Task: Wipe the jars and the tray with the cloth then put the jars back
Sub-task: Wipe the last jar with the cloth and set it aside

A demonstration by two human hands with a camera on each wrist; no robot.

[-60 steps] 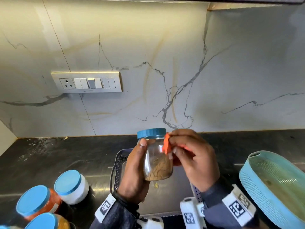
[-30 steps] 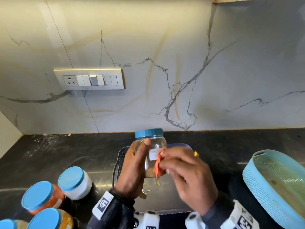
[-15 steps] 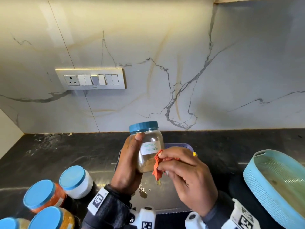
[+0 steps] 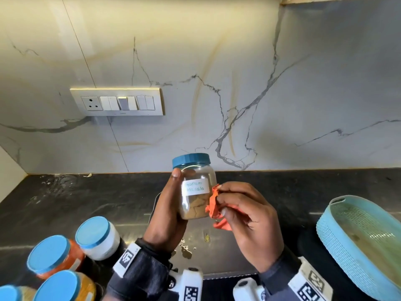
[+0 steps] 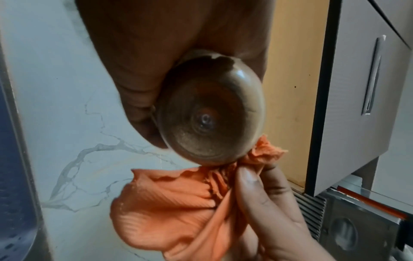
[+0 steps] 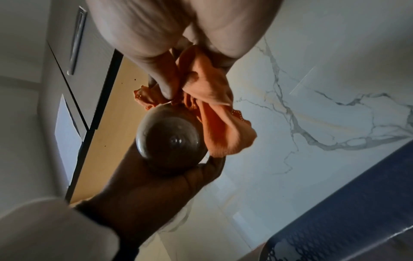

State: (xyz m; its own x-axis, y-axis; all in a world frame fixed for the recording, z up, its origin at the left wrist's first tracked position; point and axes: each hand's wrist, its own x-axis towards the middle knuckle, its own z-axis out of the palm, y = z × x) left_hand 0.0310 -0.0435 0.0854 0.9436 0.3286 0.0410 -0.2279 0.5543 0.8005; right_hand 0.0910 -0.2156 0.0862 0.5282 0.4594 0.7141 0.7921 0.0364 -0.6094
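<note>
Fingers of the left hand [image 4: 168,211] wrap the clear jar [image 4: 196,192], thumb tip just under the blue lid [image 4: 191,161]; jar held upright in the air above the dark counter [image 4: 76,203], brown powder in its lower part. Right hand [image 4: 249,218] pinches the bunched orange cloth [image 4: 213,205] against the jar's right side, low down. Two seconds ago the cloth sat up by the lid; since then it has dropped down the wall, and the jar has turned so its white label [image 4: 195,187] faces out.

Left wrist view shows the jar's round base [image 5: 210,113] and the cloth [image 5: 178,199] touching its lower edge, hidden from the head view. Four more blue-lidded jars [image 4: 95,235] stand at the counter's left; a light blue basket [image 4: 358,242] sits at right. A dark tray [image 6: 348,226] edge shows in the right wrist view.
</note>
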